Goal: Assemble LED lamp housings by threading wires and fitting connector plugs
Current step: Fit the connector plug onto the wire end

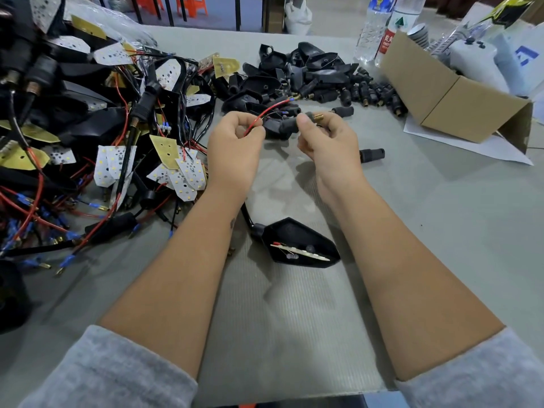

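My left hand (234,144) pinches a thin red wire (272,108) that arcs up and right to a blue-tipped end. My right hand (325,136) grips a black connector plug (290,125) with a brass threaded end (318,116) sticking out past my thumb. The two hands are close together above the table's middle. A black lamp housing (297,241) with a white LED board inside lies on the mat between my forearms, its black stem running up behind my left wrist.
A tangled pile of wired LED boards and finished lamps (88,136) fills the left. Empty black housings and plugs (309,75) lie at the back. One loose plug (371,154) lies right of my right hand. A cardboard box (447,95) and water bottles (379,28) stand back right.
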Available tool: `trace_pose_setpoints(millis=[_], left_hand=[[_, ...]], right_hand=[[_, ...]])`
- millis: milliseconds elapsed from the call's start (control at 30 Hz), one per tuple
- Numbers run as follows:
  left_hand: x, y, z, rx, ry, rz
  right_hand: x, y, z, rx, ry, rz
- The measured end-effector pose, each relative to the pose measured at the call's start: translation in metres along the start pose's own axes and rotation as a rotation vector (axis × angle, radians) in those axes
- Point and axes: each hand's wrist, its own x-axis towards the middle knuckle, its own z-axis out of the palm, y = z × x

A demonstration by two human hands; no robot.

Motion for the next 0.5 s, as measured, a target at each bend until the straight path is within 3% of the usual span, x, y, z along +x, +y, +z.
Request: trace_pose_setpoints(millis=[233,367,500], left_hand=[[-0.0011,0.0005,-0.0015,-0.056,-0.200,-0.062],[-0.0021,0.0008,-0.0002,-0.026,-0.298,-0.096],[-0.0025,0.0006,0.0008,-0.024,-0.284,-0.099]], right_hand=[[-0.0020,-0.0070,-0.0010,0.323,-0.142,0.129],[-0.0047,-0.0072,0.0023,0.309,-0.151,0.124],[-0.0034,-0.0053,0.0021,0.222,-0.128,0.131]])
